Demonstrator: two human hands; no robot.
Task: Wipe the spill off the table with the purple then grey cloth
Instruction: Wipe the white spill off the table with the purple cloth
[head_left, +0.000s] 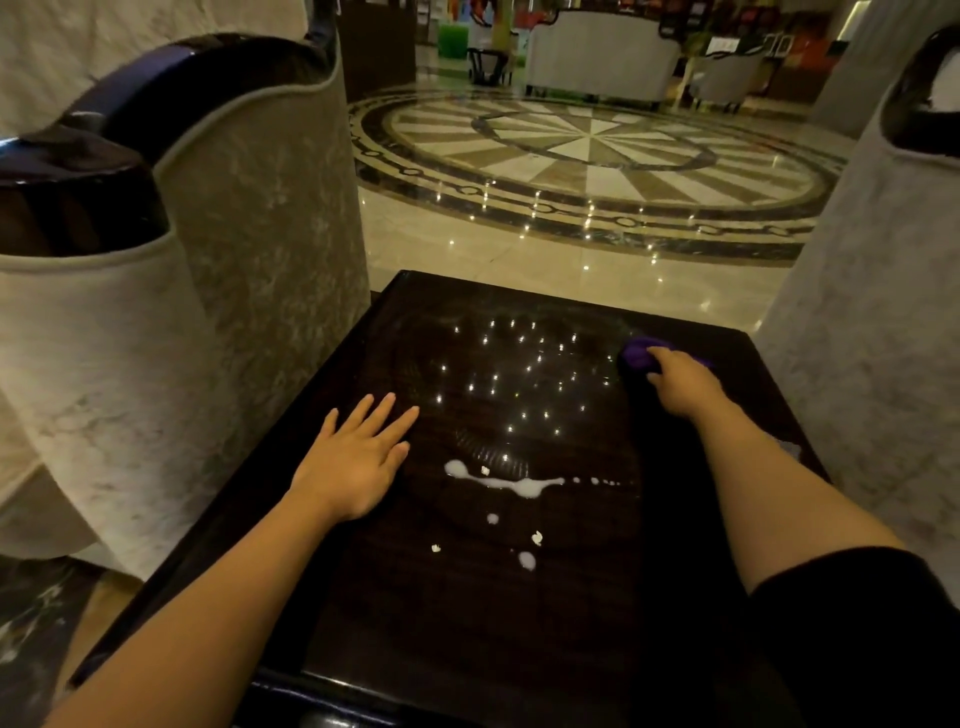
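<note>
A dark, glossy wooden surface (467, 623) fills the lower middle of the frame, its sheen catching many small points of reflected light. The white spill (511, 483) lies across its centre: one long streak with a blob at its left end, a trail of tiny dots running right from it, and several separate drops lower in the frame, toward the bottom centre.

The left hand (358, 462) rests flat on the surface, palm down, fingers spread and holding nothing. It sits just left of the streak's left end, close to it but not touching.

The right hand (680, 384) reaches to the upper right part of the surface, where its fingers close on the bunched purple cloth (639, 353). The cloth sits on the surface near the far right edge, well apart from the spill, which lies lower and to the left of it.

A grey cloth cannot be made out anywhere on the surface.

Pale upholstered armchairs (249, 249) flank the surface on the left and right, and a patterned marble floor (597, 150) spreads across the upper centre.
</note>
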